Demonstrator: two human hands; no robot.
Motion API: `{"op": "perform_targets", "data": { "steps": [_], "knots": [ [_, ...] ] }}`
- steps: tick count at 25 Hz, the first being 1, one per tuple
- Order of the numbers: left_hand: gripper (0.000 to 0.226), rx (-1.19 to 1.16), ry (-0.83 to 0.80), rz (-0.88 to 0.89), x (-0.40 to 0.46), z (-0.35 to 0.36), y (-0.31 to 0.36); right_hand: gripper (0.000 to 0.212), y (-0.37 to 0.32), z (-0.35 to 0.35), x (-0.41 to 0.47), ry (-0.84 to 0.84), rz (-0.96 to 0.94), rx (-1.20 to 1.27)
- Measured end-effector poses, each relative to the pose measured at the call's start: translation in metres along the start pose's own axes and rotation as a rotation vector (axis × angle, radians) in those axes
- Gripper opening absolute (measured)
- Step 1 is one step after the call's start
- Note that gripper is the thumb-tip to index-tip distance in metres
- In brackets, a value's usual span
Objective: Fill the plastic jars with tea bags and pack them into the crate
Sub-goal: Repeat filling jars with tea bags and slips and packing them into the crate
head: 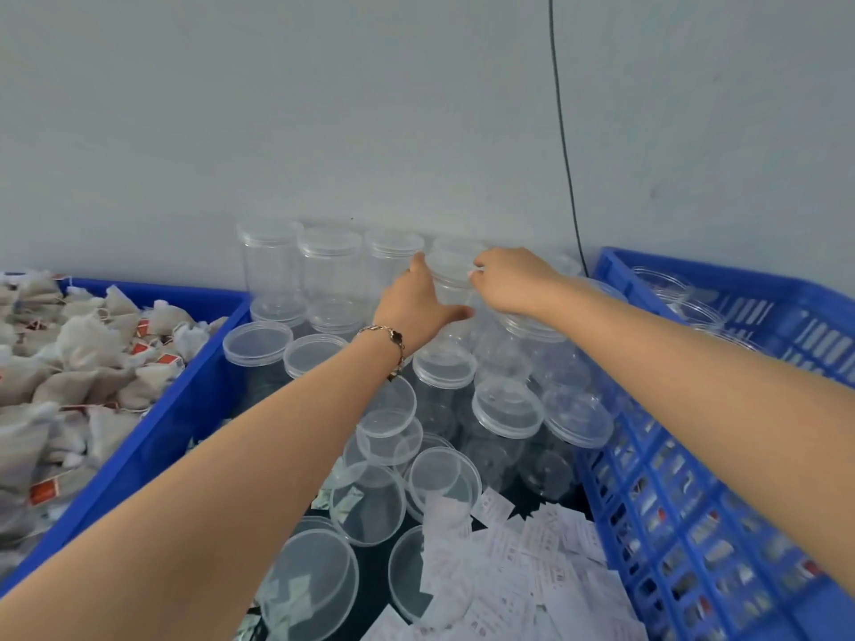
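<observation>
The right hand [511,282] hides the clear jar's [451,289] far side; both hands' fingers clamp it, the left hand [416,307] around its lidded, see-through body.

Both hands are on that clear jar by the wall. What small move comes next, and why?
Probably lift the jar off the stack toward the body. The left hand grips its side, the right hand holds its lid; it looks empty, and the tea bags lie in the bin at left.
</observation>
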State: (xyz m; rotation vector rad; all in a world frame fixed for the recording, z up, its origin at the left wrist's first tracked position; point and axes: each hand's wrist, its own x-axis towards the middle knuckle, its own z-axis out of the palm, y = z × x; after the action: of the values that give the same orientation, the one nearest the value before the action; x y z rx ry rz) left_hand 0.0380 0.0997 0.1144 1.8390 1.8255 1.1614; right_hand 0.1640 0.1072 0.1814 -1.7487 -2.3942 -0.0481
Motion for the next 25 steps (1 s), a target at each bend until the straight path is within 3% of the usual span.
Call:
{"op": "perform_targets", "data": {
  "steps": [6, 10, 15, 20, 25],
  "knots": [
    [0.126, -0.093, 0.134, -0.042, -0.086, -0.072, 0.008, 0.048, -0.046, -0.036, -0.069, 0.157, -0.081, 0.316],
    [0.1, -0.007, 0.181, 0.029, -0.209, -0.069, -0.011, 0.082, -0.087, -0.006, -0.161, -0.07, -0.238, 0.154],
    [0.095, -0.146, 0.029, -0.186, -0.316, -0.026, -0.038, 0.067, -0.096, 0.035, -0.246, -0.243, -0.374, -0.061],
    [0.103, -0.28, 0.001, -0.207, -0.35, -0.011, -0.058, 0.067, -0.1, 0.061, -0.272, -0.264, -0.389, -0.084],
    [0.089, -0.29, 0.014, -0.183, -0.352, -0.009, -0.069, 0.057, -0.104, 0.07, -0.269, -0.334, -0.354, -0.04]
  ]
}}
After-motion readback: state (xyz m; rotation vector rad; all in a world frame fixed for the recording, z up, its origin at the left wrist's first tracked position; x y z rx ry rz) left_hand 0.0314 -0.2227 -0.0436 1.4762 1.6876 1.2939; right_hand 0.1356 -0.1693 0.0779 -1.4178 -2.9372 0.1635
